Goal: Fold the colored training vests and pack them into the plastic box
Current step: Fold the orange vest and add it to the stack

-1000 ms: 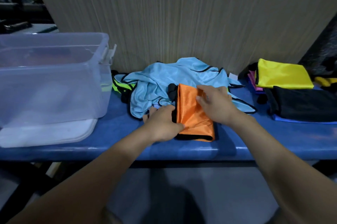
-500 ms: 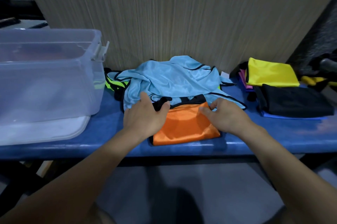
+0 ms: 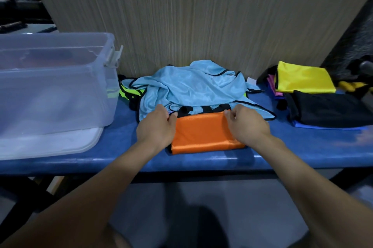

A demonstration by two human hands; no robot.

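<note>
A folded orange vest (image 3: 201,132) with black trim lies on the blue bench (image 3: 302,147) near its front edge. My left hand (image 3: 156,126) grips the vest's left end, thumb on top and fingers curled at the edge. My right hand (image 3: 247,123) grips its right end the same way. Behind the orange vest lies a crumpled light blue vest (image 3: 191,88), with a neon green vest (image 3: 126,92) under its left side. The clear plastic box (image 3: 54,86) stands on the bench at the left, its inside blurred.
The box sits on its white lid (image 3: 50,143). At the right lies a stack of folded vests: yellow (image 3: 302,80) on top, black (image 3: 331,110), pink and blue beneath. A wood-grain wall (image 3: 201,15) rises behind the bench. Grey floor lies below.
The orange vest went from a narrow upright fold to lying crosswise. My hands slid from its top to its two ends and now grip them.
</note>
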